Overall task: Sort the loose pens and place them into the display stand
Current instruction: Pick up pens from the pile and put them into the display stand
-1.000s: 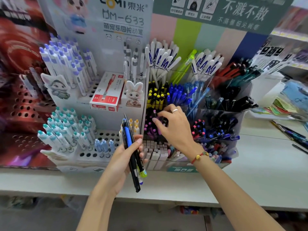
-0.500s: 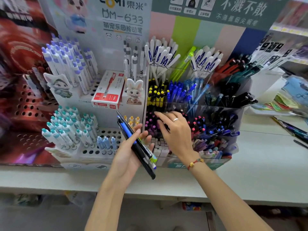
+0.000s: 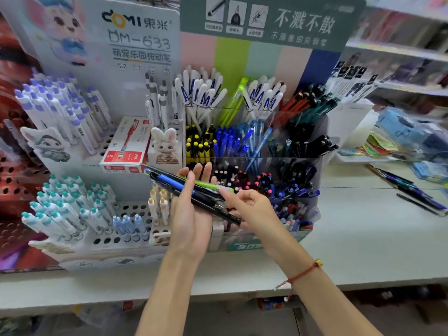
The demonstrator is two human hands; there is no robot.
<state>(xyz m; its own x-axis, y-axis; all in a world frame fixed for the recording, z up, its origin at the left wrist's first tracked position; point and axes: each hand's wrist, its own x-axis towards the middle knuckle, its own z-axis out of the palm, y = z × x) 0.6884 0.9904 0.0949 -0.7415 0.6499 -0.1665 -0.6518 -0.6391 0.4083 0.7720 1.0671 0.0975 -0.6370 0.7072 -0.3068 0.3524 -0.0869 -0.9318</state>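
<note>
Now one pen should be drawn cleanly from the bundle of pens (image 3: 191, 190) by its end, so the others are not dragged out, then matched by colour to a compartment of the display stand (image 3: 266, 163) at twelve o'clock. The bundle is cradled across the left hand (image 3: 191, 219), fingers nearly straight, while its three o'clock end is pinched by the right hand (image 3: 252, 209).

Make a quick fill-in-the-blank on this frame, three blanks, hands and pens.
1. The bundle of pens lies across the palm of the ___ hand.
2. The right hand pinches the end of a ___ pen in that bundle.
3. The red box sits just left of a ___ figure.

Missing words: left; green; rabbit
</note>
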